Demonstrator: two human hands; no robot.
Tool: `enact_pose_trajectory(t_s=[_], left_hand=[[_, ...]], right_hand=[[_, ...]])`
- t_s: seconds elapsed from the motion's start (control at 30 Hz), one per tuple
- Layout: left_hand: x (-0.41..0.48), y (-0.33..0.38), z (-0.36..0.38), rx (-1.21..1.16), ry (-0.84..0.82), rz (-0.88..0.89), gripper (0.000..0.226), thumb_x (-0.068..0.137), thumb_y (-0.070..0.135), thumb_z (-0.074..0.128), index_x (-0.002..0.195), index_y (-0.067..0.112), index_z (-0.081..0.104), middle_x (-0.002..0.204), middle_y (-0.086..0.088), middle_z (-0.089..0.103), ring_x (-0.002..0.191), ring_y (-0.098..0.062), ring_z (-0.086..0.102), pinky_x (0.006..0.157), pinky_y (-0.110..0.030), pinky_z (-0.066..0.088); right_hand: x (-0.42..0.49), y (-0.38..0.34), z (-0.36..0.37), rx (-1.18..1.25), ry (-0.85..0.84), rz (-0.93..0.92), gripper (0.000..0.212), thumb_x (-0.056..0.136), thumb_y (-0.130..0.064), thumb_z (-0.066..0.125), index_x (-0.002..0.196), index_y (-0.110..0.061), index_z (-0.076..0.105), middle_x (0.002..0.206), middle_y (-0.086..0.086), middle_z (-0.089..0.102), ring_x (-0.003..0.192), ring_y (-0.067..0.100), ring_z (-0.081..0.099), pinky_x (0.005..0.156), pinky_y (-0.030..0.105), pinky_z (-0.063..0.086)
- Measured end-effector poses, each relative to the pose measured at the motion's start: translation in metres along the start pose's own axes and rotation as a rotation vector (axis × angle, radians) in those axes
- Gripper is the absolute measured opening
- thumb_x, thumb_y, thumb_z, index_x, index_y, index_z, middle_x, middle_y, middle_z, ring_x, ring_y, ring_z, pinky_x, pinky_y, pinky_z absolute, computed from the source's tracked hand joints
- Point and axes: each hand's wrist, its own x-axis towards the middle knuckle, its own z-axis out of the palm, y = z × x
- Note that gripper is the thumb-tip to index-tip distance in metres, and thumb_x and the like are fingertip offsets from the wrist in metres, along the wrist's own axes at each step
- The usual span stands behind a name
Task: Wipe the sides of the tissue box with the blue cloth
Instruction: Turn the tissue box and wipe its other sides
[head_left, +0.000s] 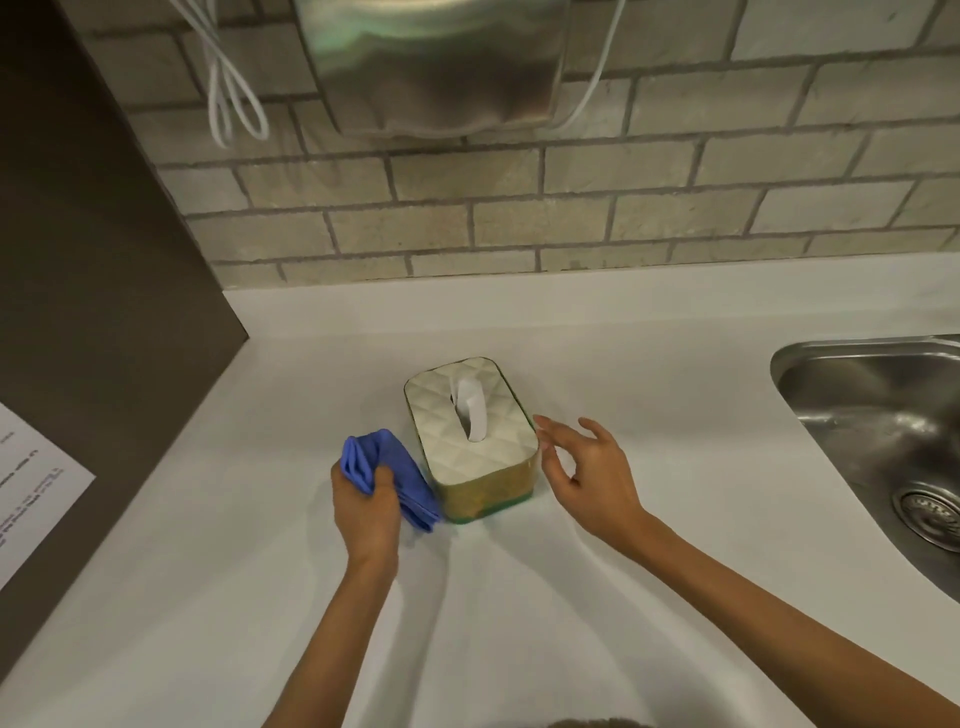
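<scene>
The tissue box (475, 457) stands on the white counter (649, 415). It has a quilted white lid, yellow sides and a green base, and a white tissue (471, 408) sticks out of its slot. My left hand (363, 512) grips the bunched blue cloth (387, 475); the cloth lies against the box's left side near its front corner. My right hand (584, 475) hovers just right of the box with fingers spread, fingertips close to the lid's right edge, holding nothing.
A steel sink (883, 431) with a drain is set into the counter at the right. A brick wall runs behind, with a metal dispenser (436, 62) and white cables (228, 88) hanging on it. A dark panel with a paper sheet (31, 483) stands at the left.
</scene>
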Motion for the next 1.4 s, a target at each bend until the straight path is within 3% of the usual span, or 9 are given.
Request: enact_pose_trajectory(t_s=[0.1,0.2,0.33,0.53,0.67,0.83,1.0,1.13,1.4], left_hand=[[-0.025,-0.002,-0.004,0.029,-0.012,0.111,0.038,0.092,0.010,0.051,0.129,0.012,0.043,0.102,0.000,0.054,0.083,-0.016,0.054,0.074,-0.027,0.041],[-0.026,0.002,-0.001,0.050,-0.044,0.142,0.049,0.090,0.015,0.058,0.134,0.016,0.038,0.102,0.006,0.054,0.080,-0.006,0.055,0.071,-0.018,0.044],[-0.004,0.011,0.003,0.118,-0.093,0.118,0.061,0.082,0.011,0.068,0.135,0.016,0.038,0.118,-0.007,0.058,0.100,-0.024,0.057,0.090,-0.038,0.050],[0.044,0.031,0.003,0.207,-0.262,0.104,0.055,0.079,-0.001,0.067,0.129,0.006,0.046,0.126,-0.017,0.058,0.098,-0.024,0.053,0.085,-0.029,0.042],[0.067,0.046,0.006,0.260,-0.387,0.099,0.055,0.080,-0.002,0.067,0.131,0.004,0.046,0.123,-0.025,0.059,0.111,-0.040,0.056,0.091,-0.039,0.046],[0.092,0.058,0.024,0.348,-0.459,0.080,0.043,0.083,0.002,0.062,0.125,0.004,0.052,0.109,-0.022,0.064,0.091,-0.027,0.058,0.079,-0.035,0.046],[0.109,0.057,0.034,0.159,-0.241,-0.028,0.034,0.089,0.007,0.053,0.122,-0.001,0.052,0.121,-0.027,0.060,0.104,-0.036,0.060,0.094,-0.047,0.047],[0.099,0.042,0.012,0.065,-0.017,-0.070,0.034,0.089,0.008,0.053,0.122,0.000,0.051,0.122,-0.026,0.058,0.107,-0.036,0.058,0.096,-0.048,0.048],[0.016,0.006,0.007,-0.087,-0.120,-0.160,0.043,0.092,0.005,0.048,0.134,0.007,0.041,0.122,-0.017,0.056,0.108,-0.031,0.056,0.100,-0.049,0.045]], right_hand=[[-0.012,-0.016,0.005,-0.018,-0.009,0.003,0.032,0.088,-0.012,0.053,0.117,-0.009,0.064,0.111,0.004,0.072,0.051,0.011,0.052,0.109,0.030,0.031],[-0.018,-0.026,0.011,0.020,-0.030,-0.006,0.035,0.088,-0.013,0.052,0.121,-0.011,0.062,0.096,0.006,0.076,0.036,0.002,0.040,0.108,0.026,0.029],[-0.018,-0.031,0.014,0.046,-0.076,0.020,0.030,0.089,-0.016,0.052,0.115,-0.009,0.064,0.106,0.007,0.074,0.031,0.001,0.035,0.111,0.025,0.029],[0.013,-0.020,0.005,0.126,-0.059,0.116,0.031,0.083,-0.022,0.059,0.114,-0.023,0.065,0.084,-0.003,0.076,0.056,0.005,0.062,0.065,0.023,0.049],[0.049,0.012,-0.012,0.254,0.050,0.339,0.022,0.086,-0.026,0.055,0.106,-0.020,0.063,0.082,0.006,0.073,0.078,0.021,0.069,0.070,0.030,0.051],[0.075,0.042,-0.011,0.335,-0.104,0.498,0.035,0.090,-0.038,0.051,0.120,-0.021,0.055,0.099,0.002,0.063,0.090,0.018,0.059,0.079,0.026,0.039],[0.082,0.058,0.001,0.391,-0.270,0.550,0.047,0.092,-0.048,0.039,0.132,-0.024,0.047,0.135,0.005,0.054,0.120,0.026,0.053,0.105,0.038,0.038],[0.087,0.060,0.012,0.468,-0.338,0.545,0.053,0.091,-0.053,0.033,0.136,-0.026,0.044,0.143,0.001,0.047,0.129,0.022,0.046,0.113,0.042,0.031],[0.076,0.050,0.027,0.629,-0.285,0.504,0.049,0.093,-0.047,0.035,0.132,-0.021,0.050,0.137,0.003,0.054,0.127,0.021,0.048,0.112,0.044,0.033]])
